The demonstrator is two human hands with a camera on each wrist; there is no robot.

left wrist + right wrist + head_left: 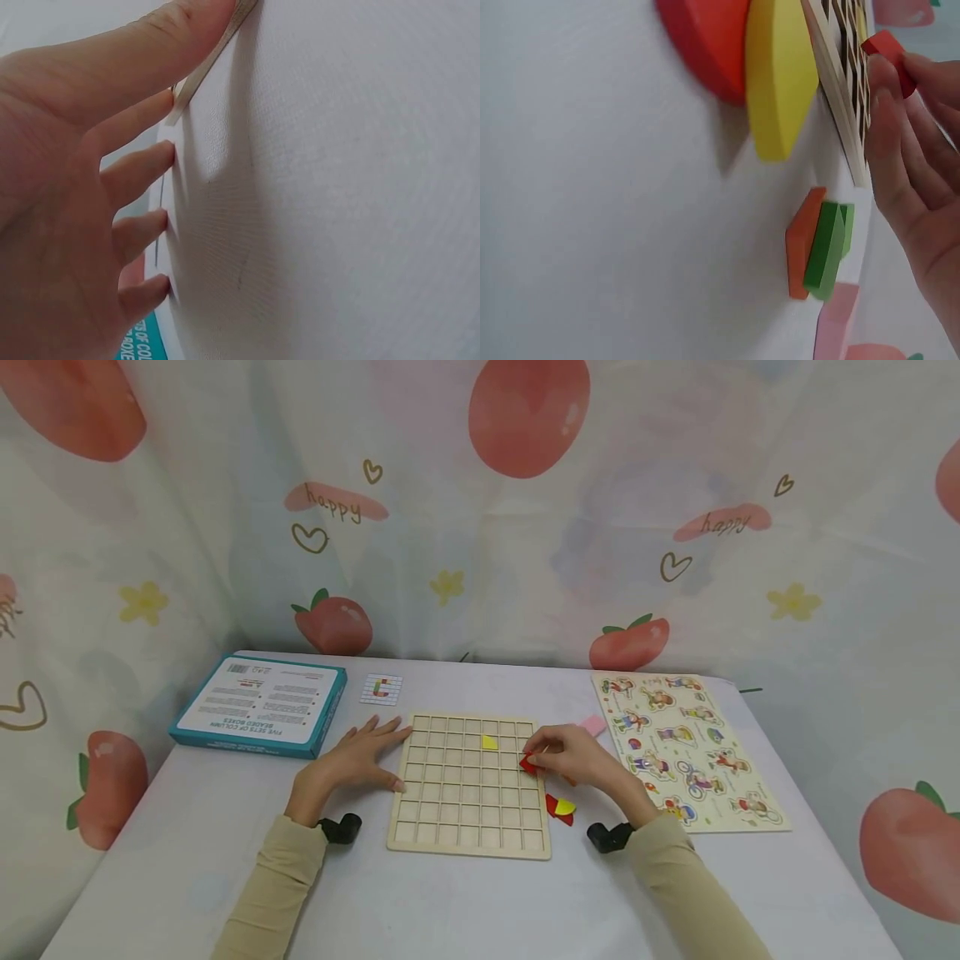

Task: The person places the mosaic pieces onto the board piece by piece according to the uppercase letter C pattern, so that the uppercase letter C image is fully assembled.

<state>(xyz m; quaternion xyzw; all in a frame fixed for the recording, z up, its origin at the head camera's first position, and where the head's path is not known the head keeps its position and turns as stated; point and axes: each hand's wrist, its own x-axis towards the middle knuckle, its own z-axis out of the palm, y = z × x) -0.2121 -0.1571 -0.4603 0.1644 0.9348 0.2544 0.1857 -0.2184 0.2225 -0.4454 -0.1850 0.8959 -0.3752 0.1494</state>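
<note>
A wooden grid board (442, 852) lies flat at the middle of the table, with a yellow square piece (490, 742) in one of its upper cells. My left hand (360, 756) rests at the board's left edge, fingers spread and thumb touching the frame. Between thumb and fingertips, my right hand (573, 756) pinches a small red block (890, 61) over the board's right edge. Beside that edge, red and yellow pieces (565, 808) sit in a small pile. The right wrist view also shows orange (802, 244) and green blocks (825, 251) on the table.
A blue-edged box (262, 706) lies at the back left, with a small pattern card (382, 689) next to it. To the right is a wooden picture board (690, 743). A pink block (593, 724) lies behind my right hand.
</note>
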